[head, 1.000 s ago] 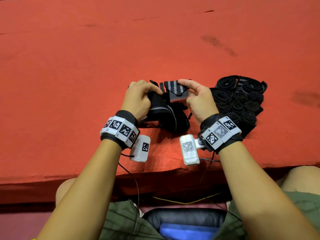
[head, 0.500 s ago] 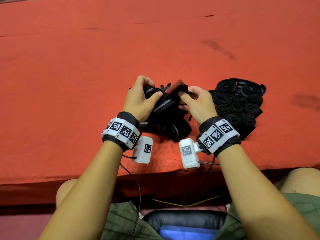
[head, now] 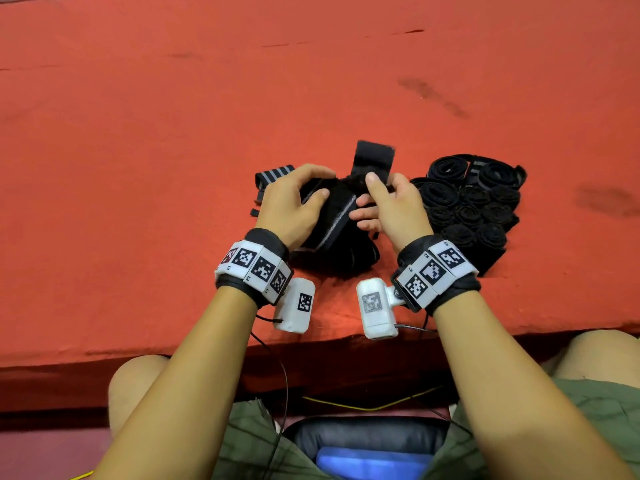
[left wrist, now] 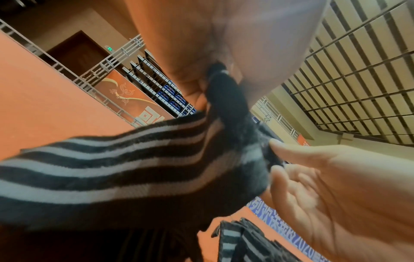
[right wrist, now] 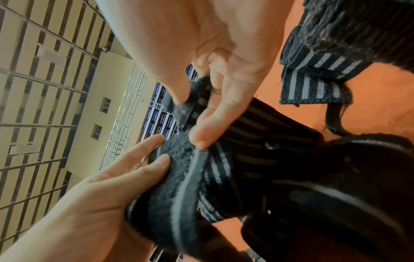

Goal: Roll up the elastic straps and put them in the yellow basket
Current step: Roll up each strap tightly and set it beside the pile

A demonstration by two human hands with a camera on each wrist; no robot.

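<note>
A black elastic strap with grey stripes (head: 332, 220) is held between both hands above a heap of loose straps (head: 343, 258). My left hand (head: 294, 199) grips its near part, thumb on top; in the left wrist view the striped strap (left wrist: 134, 159) runs out of the left hand (left wrist: 215, 74). My right hand (head: 381, 199) pinches the strap's fuzzy end between thumb and forefinger, clearly seen in the right wrist view as the right hand (right wrist: 197, 113) on the strap (right wrist: 215, 168). One black end (head: 374, 157) sticks up beyond the fingers. No yellow basket is in view.
Several rolled straps (head: 474, 202) lie packed together just right of my right hand. A striped strap end (head: 275, 173) lies left of my left hand. The red cloth table (head: 173, 133) stretches far ahead; its front edge (head: 138, 355) runs near my wrists, knees below.
Both hands have turned the strap between them; its black end now stands up beyond the fingers. The left hand has shifted right, uncovering a striped strap end on the cloth.
</note>
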